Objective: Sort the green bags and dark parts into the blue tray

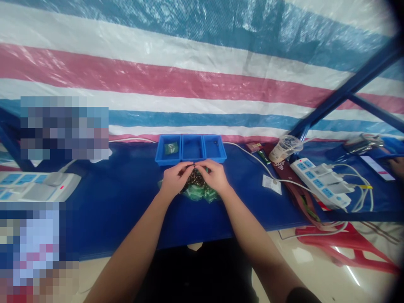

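Observation:
My left hand [176, 179] and my right hand [216, 174] meet fingertip to fingertip, thumbs and forefingers pinched together. Between them is something small and dark, too tiny to make out. Right below lies a heap of small brownish, metallic-looking pieces [195, 180] on a crumpled green plastic bag [196, 193]. Just beyond my fingers stand three blue trays side by side. A small green packet [171, 148] lies in the left tray [168, 161]. The middle tray [192, 136] is partly hidden by my fingers. A few dark specks show in the right tray [221, 156].
To the right are a plastic cup [285, 148], a small white packet [272, 184], a brown strap [285, 172], a power strip [318, 183] with cables, and a phone [377, 167] near another person's hand [397, 166]. Another power strip [71, 185] lies left. A red stool [350, 242] stands below.

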Motion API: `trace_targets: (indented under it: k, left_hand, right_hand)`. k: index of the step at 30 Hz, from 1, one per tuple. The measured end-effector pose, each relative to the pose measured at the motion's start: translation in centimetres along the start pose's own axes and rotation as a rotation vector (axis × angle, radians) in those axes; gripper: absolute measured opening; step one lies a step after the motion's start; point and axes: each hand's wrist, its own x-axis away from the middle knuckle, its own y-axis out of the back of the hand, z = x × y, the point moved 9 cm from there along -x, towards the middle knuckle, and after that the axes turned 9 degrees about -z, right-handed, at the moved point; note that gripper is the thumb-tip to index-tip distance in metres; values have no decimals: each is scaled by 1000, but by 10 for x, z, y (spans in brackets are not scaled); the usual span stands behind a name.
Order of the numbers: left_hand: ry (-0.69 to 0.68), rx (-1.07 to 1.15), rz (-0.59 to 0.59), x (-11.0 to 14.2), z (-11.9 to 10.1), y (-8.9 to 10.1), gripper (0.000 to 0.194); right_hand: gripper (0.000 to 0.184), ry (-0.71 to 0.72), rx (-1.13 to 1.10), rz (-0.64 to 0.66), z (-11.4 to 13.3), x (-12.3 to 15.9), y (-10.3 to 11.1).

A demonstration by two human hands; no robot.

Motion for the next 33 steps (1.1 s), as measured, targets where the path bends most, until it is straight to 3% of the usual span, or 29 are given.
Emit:
trace_targets:
  k: [33]
  left_hand:
    - [1, -13, 27, 1, 5, -4, 30]
  right_hand:
    - [22, -78, -28, 75, -8, 1, -6]
